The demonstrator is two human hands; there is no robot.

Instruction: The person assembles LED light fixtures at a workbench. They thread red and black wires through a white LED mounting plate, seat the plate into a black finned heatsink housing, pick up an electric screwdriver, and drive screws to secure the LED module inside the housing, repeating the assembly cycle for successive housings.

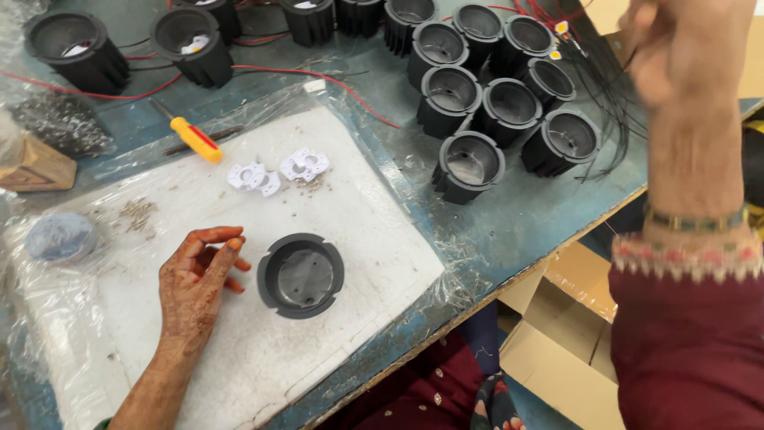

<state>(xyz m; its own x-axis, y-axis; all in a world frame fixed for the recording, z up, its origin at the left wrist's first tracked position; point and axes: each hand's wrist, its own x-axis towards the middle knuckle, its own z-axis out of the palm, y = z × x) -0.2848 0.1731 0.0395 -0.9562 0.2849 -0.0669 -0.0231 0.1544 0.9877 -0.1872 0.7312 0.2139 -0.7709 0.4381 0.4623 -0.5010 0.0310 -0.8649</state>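
Pinched in your raised right hand (672, 52) is a bundle of thin black wires (605, 87); your left hand (195, 283) rests open, empty, beside the black cup (301, 275) on the white pad (239, 350).

My left hand (195, 279) lies palm down, fingers loosely curled, forearm stretched in from the lower left. My right hand (684, 48) is raised high, blurred, fingers bunched, its grip unclear.

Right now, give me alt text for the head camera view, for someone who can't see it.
A left hand rests on a plastic-wrapped white board beside a round black finned metal housing. The raised right hand is blurred, near thin black wires. More black housings crowd the blue table.
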